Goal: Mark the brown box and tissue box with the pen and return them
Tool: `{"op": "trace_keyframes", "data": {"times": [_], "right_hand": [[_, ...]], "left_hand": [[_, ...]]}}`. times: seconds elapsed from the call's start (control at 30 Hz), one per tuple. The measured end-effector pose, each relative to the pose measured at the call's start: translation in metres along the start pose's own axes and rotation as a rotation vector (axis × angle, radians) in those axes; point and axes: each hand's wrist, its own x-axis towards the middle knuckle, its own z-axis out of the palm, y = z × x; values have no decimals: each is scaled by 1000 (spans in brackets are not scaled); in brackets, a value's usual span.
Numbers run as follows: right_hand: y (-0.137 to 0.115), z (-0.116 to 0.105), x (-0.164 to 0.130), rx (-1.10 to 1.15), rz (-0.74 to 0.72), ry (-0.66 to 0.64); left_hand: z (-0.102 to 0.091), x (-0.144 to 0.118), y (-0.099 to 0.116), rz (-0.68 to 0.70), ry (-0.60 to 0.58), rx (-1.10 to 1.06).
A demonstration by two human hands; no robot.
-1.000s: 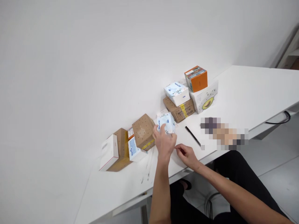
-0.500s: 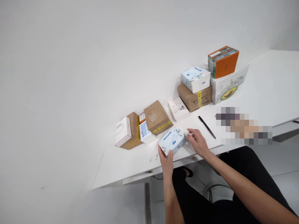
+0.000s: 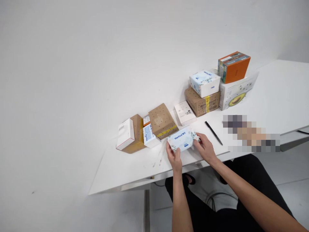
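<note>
Between both hands is a light blue and white tissue pack (image 3: pixel 182 139) with a leaf print and the word "Manhua" on its upper face. My left hand (image 3: pixel 175 158) grips its left end, thumb on the near edge. At the right end, my right hand (image 3: pixel 204 147) is closed on it, the thumb in front and the fingers at the far side. The pack is held over the near part of the white table (image 3: pixel 135 166). A black pen (image 3: pixel 213 132) lies to the right of my right hand.
Behind the pack stand a brown dotted carton (image 3: pixel 163 120), a flat white box (image 3: pixel 185 112) and another tissue pack (image 3: pixel 150 137). Farther left, a white box (image 3: pixel 125 133) leans on a carton (image 3: pixel 138 135). At the back right are stacked a tissue pack (image 3: pixel 205 82), a carton (image 3: pixel 202 101) and an orange box (image 3: pixel 235 69).
My right hand has closed on the right end of the tissue pack, which it was only near before. The pack has turned so its printed face is more level and toward me.
</note>
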Motion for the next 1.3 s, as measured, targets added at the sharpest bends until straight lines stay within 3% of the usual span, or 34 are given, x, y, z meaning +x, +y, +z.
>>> {"op": "trace_keyframes", "data": {"times": [0.23,0.4,0.6,0.77,1.3], "right_hand": [[10,0,-3,-22,-12,92],[15,-1,-5,101,90,117],[3,-3,-3,207,218,120],[-5,-5,-1,162,151,86],[8,-9,-5,168,55,32]], "left_hand": [[-8,-4,-12,48,66,-101],[-10,-4,-12,65,126,-206],[-3,0,-5,-54,245,-147],[0,0,1,-95,214,57],[-7,-9,-5,124,111,-27]]}}
